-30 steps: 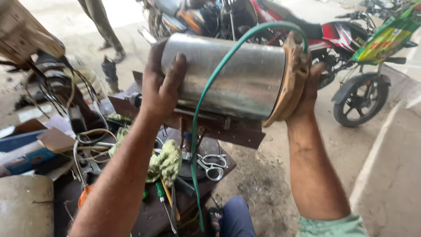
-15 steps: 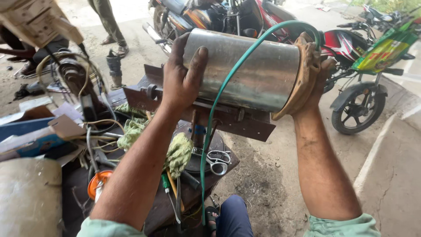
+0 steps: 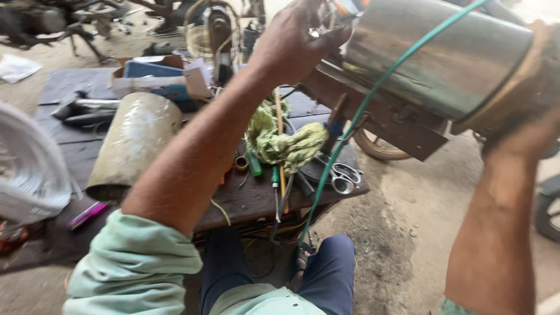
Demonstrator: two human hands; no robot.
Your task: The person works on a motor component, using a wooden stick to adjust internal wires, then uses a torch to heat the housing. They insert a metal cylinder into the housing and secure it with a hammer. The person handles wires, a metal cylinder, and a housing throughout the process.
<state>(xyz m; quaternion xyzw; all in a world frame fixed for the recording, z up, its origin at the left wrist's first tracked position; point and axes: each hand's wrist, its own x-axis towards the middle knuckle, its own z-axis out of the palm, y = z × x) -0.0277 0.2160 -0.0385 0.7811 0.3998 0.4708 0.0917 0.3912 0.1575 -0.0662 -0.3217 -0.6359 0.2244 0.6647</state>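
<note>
held metal cylinder [image 3: 443, 55] aloft: left hand [image 3: 291, 41] gripped one end, right hand [image 3: 534, 125] clasped other; green wire [image 3: 350, 125] draped across.

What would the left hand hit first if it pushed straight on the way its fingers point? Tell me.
The left hand already rests on the near end of the shiny metal cylinder, fingers pointing up and right. Going on, it would likely press straight into that end; depth is unclear.

Both hands [image 3: 291, 44] hold a steel cylinder [image 3: 443, 55] aloft.
</note>
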